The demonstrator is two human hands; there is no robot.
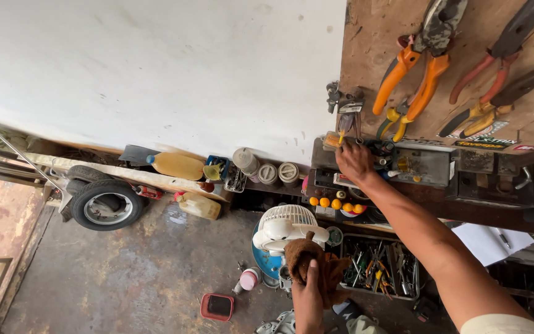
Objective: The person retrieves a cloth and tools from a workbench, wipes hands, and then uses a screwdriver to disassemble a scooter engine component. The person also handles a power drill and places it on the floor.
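Nearest the lens, the left hand (pixel 308 303) comes up from the bottom edge with its grip closed around a brown rag (pixel 312 266), the cloth bunched above the fingers and hanging down over them. Just above that grip stands a small white fan (pixel 284 227) on a blue base, and to the right of it lies an open tray of mixed hand tools (pixel 380 266). Left of the grip, on the concrete floor (pixel 137 278), sit a red-rimmed square tin (pixel 217 305) and a small pink-capped bottle (pixel 248 279).

Up and to the right, the right hand (pixel 355 162) reaches to a cluttered shelf (pixel 428 167) under a wooden tool board (pixel 372 37). Its fingers are curled, with the fingertips at a yellow-handled tool (pixel 343 133) that hangs among small metal pieces; whether the grip has actually closed on it cannot be told. Above and to the right of this grip hang orange-handled cutters (pixel 415 68) and other pliers with red and yellow handles (pixel 495 80). Just below the wrist runs a row of yellow round knobs (pixel 332 203).

Far to the left of both grips, a small wheel with a tyre (pixel 106 207) leans by the white wall (pixel 156 62), with a yellow bottle (pixel 177 166) and a yellowish jug (pixel 199 206) between it and the shelf.
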